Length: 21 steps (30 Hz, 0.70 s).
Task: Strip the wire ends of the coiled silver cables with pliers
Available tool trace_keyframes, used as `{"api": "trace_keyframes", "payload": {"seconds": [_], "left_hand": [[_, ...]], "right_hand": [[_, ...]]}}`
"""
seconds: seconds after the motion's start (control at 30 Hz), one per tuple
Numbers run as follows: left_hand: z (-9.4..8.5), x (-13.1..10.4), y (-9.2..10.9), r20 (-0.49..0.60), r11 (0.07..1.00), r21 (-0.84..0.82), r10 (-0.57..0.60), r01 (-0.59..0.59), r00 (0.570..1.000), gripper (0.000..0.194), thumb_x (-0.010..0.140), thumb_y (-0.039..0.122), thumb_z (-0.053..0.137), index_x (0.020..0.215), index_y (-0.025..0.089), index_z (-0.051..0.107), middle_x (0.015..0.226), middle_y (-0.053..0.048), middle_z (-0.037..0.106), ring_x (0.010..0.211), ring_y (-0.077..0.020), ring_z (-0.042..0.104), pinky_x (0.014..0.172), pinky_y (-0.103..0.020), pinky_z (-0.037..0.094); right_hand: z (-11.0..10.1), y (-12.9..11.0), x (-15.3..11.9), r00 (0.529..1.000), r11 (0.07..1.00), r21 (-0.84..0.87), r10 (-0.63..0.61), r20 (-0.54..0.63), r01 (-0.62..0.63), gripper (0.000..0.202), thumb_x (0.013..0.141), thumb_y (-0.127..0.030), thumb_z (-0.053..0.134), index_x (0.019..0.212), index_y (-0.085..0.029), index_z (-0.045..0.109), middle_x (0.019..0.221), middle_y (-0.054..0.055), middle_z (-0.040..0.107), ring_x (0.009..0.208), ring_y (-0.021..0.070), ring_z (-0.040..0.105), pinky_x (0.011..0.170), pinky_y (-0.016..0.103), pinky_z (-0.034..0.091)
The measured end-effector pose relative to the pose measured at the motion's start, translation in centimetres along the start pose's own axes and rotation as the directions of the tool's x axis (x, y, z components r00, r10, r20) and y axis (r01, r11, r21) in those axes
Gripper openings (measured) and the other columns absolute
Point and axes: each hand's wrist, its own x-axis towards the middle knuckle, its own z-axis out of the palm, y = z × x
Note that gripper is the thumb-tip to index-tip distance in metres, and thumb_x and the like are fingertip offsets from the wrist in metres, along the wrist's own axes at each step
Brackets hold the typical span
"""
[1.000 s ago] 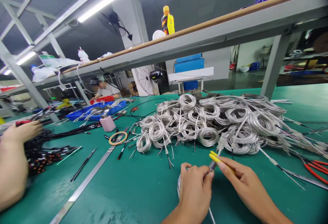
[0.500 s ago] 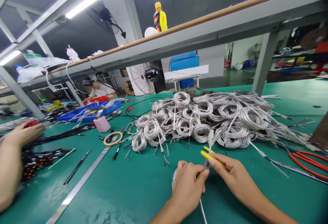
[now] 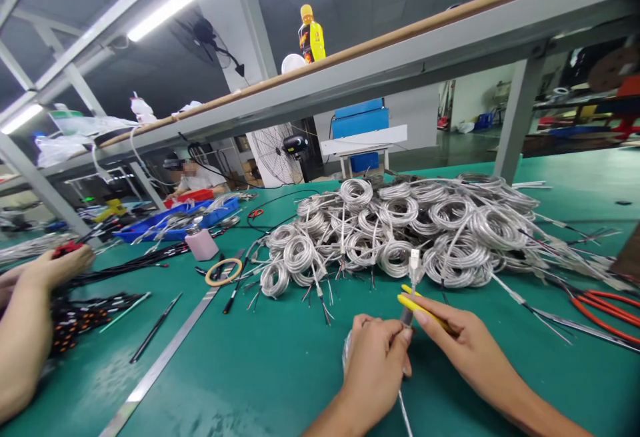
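Note:
My left hand (image 3: 376,364) is closed around a coiled silver cable (image 3: 347,357), pinching it just below its white plug end (image 3: 414,262), which sticks upward. My right hand (image 3: 453,339) grips a yellow-handled tool (image 3: 419,308) whose tip meets the cable right beside my left fingertips. Both hands hover low over the green table (image 3: 280,370) near its front edge. Just behind them lies a big heap of coiled silver cables (image 3: 400,230).
Red-handled cutters (image 3: 607,305) lie at the right. A long metal ruler (image 3: 165,357), a tape ring (image 3: 227,272) and a pink bottle (image 3: 201,244) sit to the left. A co-worker's arm (image 3: 25,330) rests over black cables (image 3: 85,310) at far left. A shelf beam (image 3: 400,57) runs overhead.
My hands stayed together on the cable and tool, shifting only slightly. The view tilted a little. The co-worker's hand at the left moved slightly inward.

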Motion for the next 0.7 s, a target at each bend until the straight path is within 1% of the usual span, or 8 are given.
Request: {"api": "trace_keyframes", "payload": {"seconds": [0.1, 0.17, 0.23, 0.3, 0.37, 0.43, 0.53, 0.7], "left_hand": [[0.1, 0.1, -0.1, -0.002, 1.0, 0.003, 0.003, -0.003, 1.0, 0.041, 0.086, 0.026, 0.03, 0.048, 0.019, 0.046, 0.051, 0.002, 0.059, 0.072, -0.0155, 0.052, 0.079, -0.028, 0.03], [0.1, 0.2, -0.2, 0.005, 1.0, -0.004, -0.004, 0.004, 1.0, 0.042, 0.085, 0.022, 0.029, 0.047, 0.019, 0.046, 0.051, 0.002, 0.059, 0.073, -0.0155, 0.052, 0.08, -0.028, 0.029], [0.0, 0.3, -0.3, 0.026, 1.0, -0.006, -0.001, 0.002, 1.0, 0.044, 0.085, 0.021, 0.027, 0.044, 0.019, 0.045, 0.051, 0.001, 0.059, 0.073, -0.0154, 0.053, 0.081, -0.029, 0.029], [0.0, 0.4, -0.3, 0.041, 1.0, -0.002, 0.013, -0.013, 0.999, 0.046, 0.086, 0.024, 0.026, 0.044, 0.019, 0.044, 0.051, 0.001, 0.059, 0.07, -0.015, 0.053, 0.081, -0.029, 0.029], [0.0, 0.3, -0.2, 0.052, 0.999, 0.003, 0.036, -0.036, 0.998, 0.046, 0.087, 0.028, 0.026, 0.046, 0.019, 0.045, 0.051, 0.001, 0.059, 0.066, -0.014, 0.053, 0.081, -0.03, 0.029], [0.1, 0.1, 0.0, 0.074, 0.997, 0.005, 0.07, -0.071, 0.995, 0.044, 0.088, 0.029, 0.028, 0.049, 0.018, 0.046, 0.051, 0.002, 0.059, 0.062, -0.0126, 0.052, 0.082, -0.03, 0.029], [0.1, 0.0, 0.2, 0.106, 0.997, -0.018, 0.083, -0.082, 0.991, 0.042, 0.087, 0.029, 0.029, 0.051, 0.019, 0.047, 0.051, 0.003, 0.059, 0.063, -0.0125, 0.052, 0.084, -0.029, 0.029], [0.0, 0.1, 0.2, 0.074, 0.992, -0.126, 0.038, -0.028, 0.997, 0.047, 0.088, 0.028, 0.022, 0.053, 0.02, 0.053, 0.057, 0.001, 0.063, 0.082, -0.0144, 0.055, 0.085, -0.027, 0.029]], "right_hand": [[0.3, -0.2, -0.4, 0.998, 1.0, -0.014, 0.003, 0.061, -0.002, 0.049, 0.085, -0.045, 0.041, 0.124, -0.016, 0.049, 0.075, 0.004, 0.063, 0.064, 0.016, 0.055, 0.058, 0.023, 0.046], [0.6, -0.3, -0.6, 0.996, 0.999, -0.052, -0.002, 0.089, 0.006, 0.054, 0.085, -0.044, 0.04, 0.129, -0.012, 0.041, 0.061, -0.001, 0.055, 0.054, 0.0121, 0.048, 0.05, 0.02, 0.04], [0.8, -0.4, -0.7, 0.996, 0.996, -0.089, -0.001, 0.085, 0.009, 0.056, 0.085, -0.044, 0.041, 0.129, -0.01, 0.04, 0.056, -0.003, 0.047, 0.05, 0.0102, 0.041, 0.047, 0.019, 0.034], [0.8, -0.4, -0.5, 0.997, 0.997, -0.076, 0.011, 0.077, -0.005, 0.055, 0.084, -0.045, 0.042, 0.125, -0.009, 0.044, 0.055, -0.004, 0.045, 0.05, 0.0103, 0.041, 0.047, 0.019, 0.034], [0.6, -0.4, -0.1, 0.998, 1.0, -0.005, 0.021, 0.064, -0.021, 0.049, 0.083, -0.044, 0.044, 0.118, -0.01, 0.049, 0.059, -0.002, 0.05, 0.055, 0.0117, 0.046, 0.052, 0.02, 0.038], [0.3, -0.4, 0.3, 0.999, 0.999, 0.05, 0.015, 0.039, -0.017, 0.038, 0.083, -0.045, 0.043, 0.098, -0.013, 0.059, 0.066, 0.001, 0.055, 0.063, 0.0136, 0.051, 0.059, 0.022, 0.041], [0.0, -0.3, 0.8, 1.0, 1.0, 0.026, 0.003, -0.011, -0.003, 0.039, 0.084, -0.047, 0.04, 0.073, -0.015, 0.06, 0.068, 0.002, 0.057, 0.064, 0.015, 0.051, 0.061, 0.023, 0.041], [0.1, -0.7, 0.7, 0.994, 0.999, 0.013, 0.052, -0.098, -0.051, 0.038, 0.082, -0.049, 0.043, 0.091, -0.016, 0.059, 0.074, 0.002, 0.06, 0.066, 0.0165, 0.055, 0.058, 0.023, 0.041]]}}
